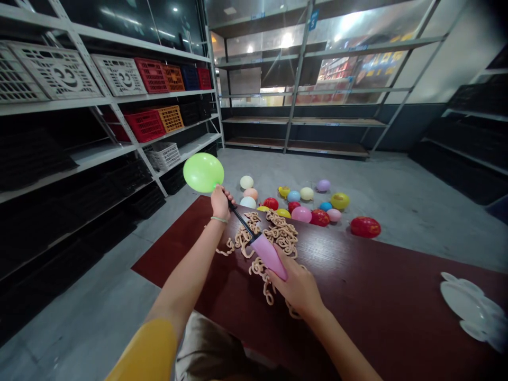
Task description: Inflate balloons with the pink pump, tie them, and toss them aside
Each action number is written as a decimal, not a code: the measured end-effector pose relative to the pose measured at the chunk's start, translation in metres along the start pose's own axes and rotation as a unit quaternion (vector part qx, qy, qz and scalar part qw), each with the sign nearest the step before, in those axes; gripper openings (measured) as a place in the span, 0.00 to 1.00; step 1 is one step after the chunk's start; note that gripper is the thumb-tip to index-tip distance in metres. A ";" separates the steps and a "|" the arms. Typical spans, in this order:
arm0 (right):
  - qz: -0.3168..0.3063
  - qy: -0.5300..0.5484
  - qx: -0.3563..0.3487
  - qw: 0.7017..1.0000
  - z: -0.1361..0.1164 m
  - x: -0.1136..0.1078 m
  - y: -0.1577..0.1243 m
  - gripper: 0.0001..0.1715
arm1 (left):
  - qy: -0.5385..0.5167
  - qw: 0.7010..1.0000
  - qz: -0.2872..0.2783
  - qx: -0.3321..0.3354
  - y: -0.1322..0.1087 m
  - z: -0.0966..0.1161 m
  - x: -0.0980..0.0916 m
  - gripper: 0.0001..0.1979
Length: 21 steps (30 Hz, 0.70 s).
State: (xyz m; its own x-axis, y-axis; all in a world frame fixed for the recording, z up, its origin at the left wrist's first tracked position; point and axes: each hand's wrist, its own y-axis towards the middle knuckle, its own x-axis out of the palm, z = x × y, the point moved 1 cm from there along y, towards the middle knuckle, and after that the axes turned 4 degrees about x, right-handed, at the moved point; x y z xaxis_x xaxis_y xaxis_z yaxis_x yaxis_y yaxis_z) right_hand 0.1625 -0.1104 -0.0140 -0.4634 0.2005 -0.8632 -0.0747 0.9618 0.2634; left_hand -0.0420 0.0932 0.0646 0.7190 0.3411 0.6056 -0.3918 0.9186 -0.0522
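A light green inflated balloon [203, 173] sits at the far end of a hand pump, its neck pinched in my left hand [221, 202]. That hand's fingers close around the pump's tip and the balloon's mouth; the join is hidden. My right hand [296, 283] is wrapped round the pink barrel of the balloon pump [269, 256]. Between the two hands the pump's black shaft is drawn out. Beneath it, beige curly strands [281, 233] lie in a loose heap on the dark red-brown table [357, 286]; their kind I cannot make out.
Several coloured balloons, among them a red one [365, 226] and a purple one [323, 185], lie on the floor beyond the table. White plates [462, 300] sit at its right end. A shelf with crates [150, 125] stands left; another rack [296, 121] stands at the back.
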 end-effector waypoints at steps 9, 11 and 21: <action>0.021 0.017 0.031 0.999 0.009 0.002 -0.002 0.38 | 0.023 0.994 -0.090 -0.052 -0.081 -0.065 0.006 0.15; 0.010 0.025 0.028 0.999 0.006 0.003 -0.002 0.38 | 0.032 0.993 -0.097 -0.061 -0.077 -0.063 0.001 0.15; -0.009 -0.001 -0.026 1.000 -0.001 0.004 -0.001 0.37 | 0.037 0.999 -0.018 -0.002 0.005 0.005 -0.014 0.11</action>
State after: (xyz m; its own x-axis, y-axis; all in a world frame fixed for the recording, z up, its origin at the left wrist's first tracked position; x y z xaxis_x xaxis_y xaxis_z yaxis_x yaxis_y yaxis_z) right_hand 0.1602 -0.1112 -0.0172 -0.4591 0.1840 -0.8691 -0.1279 0.9544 0.2696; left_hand -0.0568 0.0920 0.0599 0.7727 0.3212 0.5475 -0.3627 0.9313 -0.0344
